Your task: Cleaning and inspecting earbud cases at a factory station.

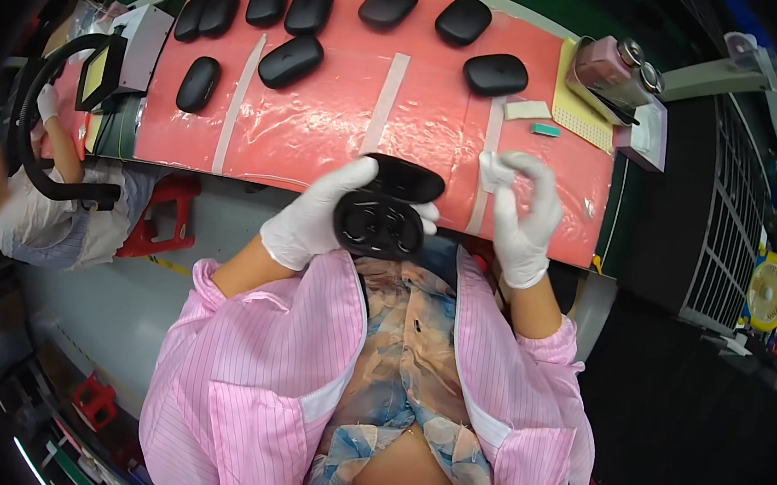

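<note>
My gloved left hand (315, 213) holds a black earbud case (379, 227) just off the table's near edge. The case is hinged open, and its glossy inside with shaped recesses faces me. To the right, my gloved right hand (531, 220) is bent, with finger and thumb closed on a small white cloth (490, 172) over the table edge. Whether that piece is cloth or paper is hard to tell. Several closed matte black cases lie farther back, among them one at the left (199, 85), one near the middle (291, 62) and one at the right (496, 74).
A pink-red mat (324, 135) with pale tape strips covers the table. A white block (527, 111) and a green block (545, 130) lie at the right, near bottles (605, 62) in a holder. At left are a framed device (103, 74) and another person's gloved hand (47, 103).
</note>
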A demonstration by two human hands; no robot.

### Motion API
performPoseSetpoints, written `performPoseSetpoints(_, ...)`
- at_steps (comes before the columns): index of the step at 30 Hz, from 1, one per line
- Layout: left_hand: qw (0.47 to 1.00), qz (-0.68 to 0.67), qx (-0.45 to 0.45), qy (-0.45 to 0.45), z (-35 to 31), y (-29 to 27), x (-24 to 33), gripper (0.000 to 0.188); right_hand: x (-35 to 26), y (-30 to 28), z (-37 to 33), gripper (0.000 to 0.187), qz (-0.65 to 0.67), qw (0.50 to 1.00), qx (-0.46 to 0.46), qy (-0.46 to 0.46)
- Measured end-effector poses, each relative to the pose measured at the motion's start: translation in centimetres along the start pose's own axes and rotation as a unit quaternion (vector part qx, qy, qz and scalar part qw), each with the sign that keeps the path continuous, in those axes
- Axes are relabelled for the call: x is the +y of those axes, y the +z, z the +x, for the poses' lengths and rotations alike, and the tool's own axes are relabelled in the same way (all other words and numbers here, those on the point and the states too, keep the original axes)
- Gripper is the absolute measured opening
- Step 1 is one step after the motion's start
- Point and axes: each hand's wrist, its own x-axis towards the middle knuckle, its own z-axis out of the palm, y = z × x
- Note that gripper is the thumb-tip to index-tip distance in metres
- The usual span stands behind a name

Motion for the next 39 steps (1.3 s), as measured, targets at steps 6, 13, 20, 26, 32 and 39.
performPoseSetpoints(6, 0.985, -0.010, 0.009, 0.172, -9.7, -7.0, 0.8, 0.109, 3.8, 1.4, 0.2, 0.017, -0.327, 0.930, -0.062, -0.156)
performPoseSetpoints(13, 0.858, -0.270, 0.334, 0.280, -19.5, -22.4, 1.7, 0.079, 4.4, 3.4, 0.5, 0.023, -0.231, 0.964, -0.083, -0.098)
performPoseSetpoints(20, 0.546, -0.146, 0.561, 0.605, -30.1, -36.0, 11.2, 0.055, 2.4, 5.5, 0.1, 0.032, -0.315, 0.919, -0.140, -0.192)
performPoseSetpoints(26, 0.824, -0.146, 0.378, 0.396, -29.3, -34.2, 10.0, 0.040, 3.1, 4.5, -0.4, 0.031, -0.323, 0.932, -0.107, -0.127)
performPoseSetpoints(32, 0.719, -0.043, 0.601, 0.347, -29.1, -34.4, 9.5, 0.050, 3.5, 4.8, 1.3, 0.022, -0.270, 0.945, -0.107, -0.147)
performPoseSetpoints(39, 0.936, 0.017, 0.337, 0.102, -24.7, -21.3, 2.0, 0.075, 3.4, -5.0, 5.4, 0.016, -0.303, 0.930, 0.080, -0.194)
